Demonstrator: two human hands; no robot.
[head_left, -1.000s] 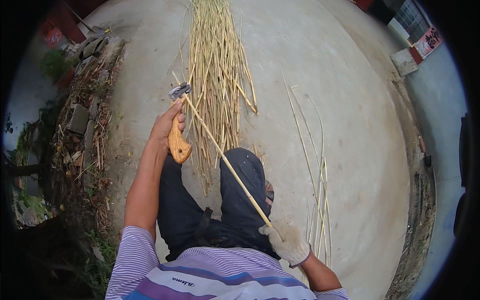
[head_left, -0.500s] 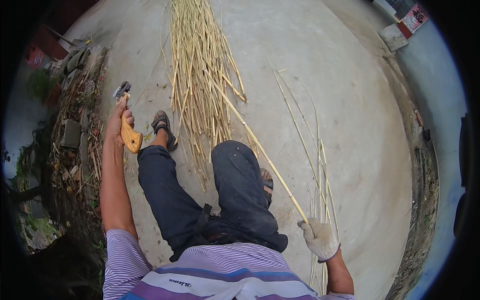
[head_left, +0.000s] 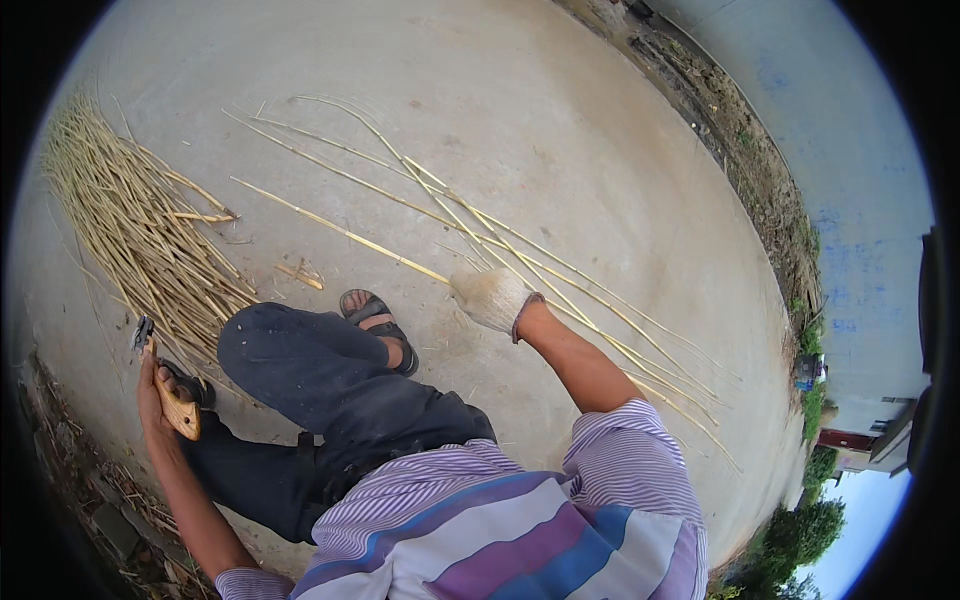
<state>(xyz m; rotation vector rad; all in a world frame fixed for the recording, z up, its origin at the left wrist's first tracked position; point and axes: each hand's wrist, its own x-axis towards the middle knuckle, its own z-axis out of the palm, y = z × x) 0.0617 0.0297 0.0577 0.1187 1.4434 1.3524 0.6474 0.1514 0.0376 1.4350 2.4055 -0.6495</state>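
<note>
In my bare left hand (head_left: 151, 400) is a wooden-handled tool (head_left: 181, 414) with a dark metal head; its exact kind is unclear. My fingers wrap its handle, low at the left near my sandalled foot. A white knitted glove covers my right hand (head_left: 492, 298), which is closed on a thin yellowish cane stalk (head_left: 345, 232). The stalk's thin end points to the upper left, and the glove hides the fingers. Beneath and beyond this hand, several long greenish canes (head_left: 440, 205) lie loosely crossed on the concrete, running from upper left to lower right.
A big heap of cut canes (head_left: 140, 215) lies on the left, its ends beside my knee. Short cane scraps (head_left: 302, 274) rest near my other sandalled foot (head_left: 380, 328). A strip of soil and debris (head_left: 725, 110) borders the concrete along a pale blue wall (head_left: 850, 200).
My view has swung right, so the cane heap now appears at the left. My right hand has carried its stalk away from the heap, over the loose canes. The tool stays in my left hand.
</note>
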